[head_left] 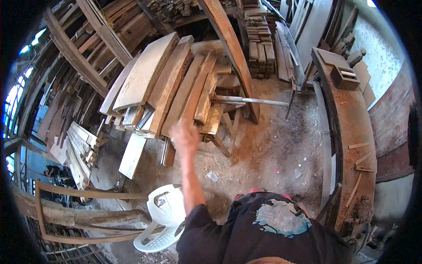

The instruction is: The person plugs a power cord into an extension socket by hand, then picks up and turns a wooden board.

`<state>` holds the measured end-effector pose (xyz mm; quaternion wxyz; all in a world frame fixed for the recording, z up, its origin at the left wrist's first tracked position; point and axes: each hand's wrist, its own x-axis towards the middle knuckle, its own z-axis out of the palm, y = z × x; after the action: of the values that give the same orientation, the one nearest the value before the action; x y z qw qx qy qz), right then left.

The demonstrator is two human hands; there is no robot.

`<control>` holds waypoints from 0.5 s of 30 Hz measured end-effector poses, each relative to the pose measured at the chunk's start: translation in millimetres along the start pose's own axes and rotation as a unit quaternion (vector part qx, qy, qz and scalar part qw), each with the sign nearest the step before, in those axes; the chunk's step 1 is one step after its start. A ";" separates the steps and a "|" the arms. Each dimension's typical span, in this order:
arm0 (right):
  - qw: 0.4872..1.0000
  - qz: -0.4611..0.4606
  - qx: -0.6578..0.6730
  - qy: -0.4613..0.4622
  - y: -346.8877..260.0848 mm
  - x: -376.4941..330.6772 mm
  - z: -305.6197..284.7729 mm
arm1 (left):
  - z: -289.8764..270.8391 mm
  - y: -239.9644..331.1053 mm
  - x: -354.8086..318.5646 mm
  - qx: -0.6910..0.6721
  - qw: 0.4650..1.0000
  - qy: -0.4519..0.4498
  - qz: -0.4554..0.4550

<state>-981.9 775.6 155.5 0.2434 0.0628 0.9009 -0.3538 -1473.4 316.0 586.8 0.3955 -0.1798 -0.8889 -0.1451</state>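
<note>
My left hand (pixel 185 135) is stretched out at the near ends of several thick boards stacked on a wooden trestle. It is nearest a narrow reddish-brown board (pixel 198 90). Motion smears the fingers, so their grip and any contact with the wood cannot be made out. Left of the hand lie a thick brown plank (pixel 169 88) and a wide pale board (pixel 147 70). A dark, angled piece like a try square (pixel 145 118) rests near the plank's end. My right hand is out of the picture.
A white plastic chair (pixel 169 209) stands left of my body, beside a wooden frame (pixel 88 193). To the right runs a long workbench (pixel 351 114) with offcuts and a small wooden box (pixel 345 78). A metal bar clamp (pixel 263 101) juts from the trestle. Lumber piles line the left and back.
</note>
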 end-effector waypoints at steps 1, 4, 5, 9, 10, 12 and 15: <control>0.999 -0.033 0.019 0.031 -11.5 19.4 -9.6 | -14.8 -34.1 12.4 0.079 0.991 -0.012 -0.107; 0.888 0.114 0.444 0.045 -75.3 58.7 -60.7 | -33.0 -138.3 35.5 0.189 0.960 -0.090 -0.185; 0.885 0.115 0.448 0.051 -98.5 63.0 -76.3 | -24.7 -158.5 42.3 0.198 0.946 -0.148 -0.208; 0.893 0.158 0.387 0.168 -141.6 65.8 -97.3 | -6.5 -164.4 50.4 0.269 0.934 -0.119 -0.201; 0.873 0.171 0.426 0.166 -137.3 67.1 -91.9 | -7.5 -161.3 54.6 0.276 0.931 -0.123 -0.206; 0.854 0.181 0.461 0.159 -113.3 56.8 -78.1 | -2.4 -165.7 48.1 0.269 0.945 -0.085 -0.164; 0.918 0.175 0.354 -0.012 -87.9 39.1 -62.0 | -3.7 -133.4 50.9 0.229 0.962 -0.080 -0.123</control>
<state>-1065.6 749.4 229.1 0.2736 0.2978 0.6882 -0.6024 -1560.6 205.8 612.2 0.3331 0.0153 -0.9423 0.0302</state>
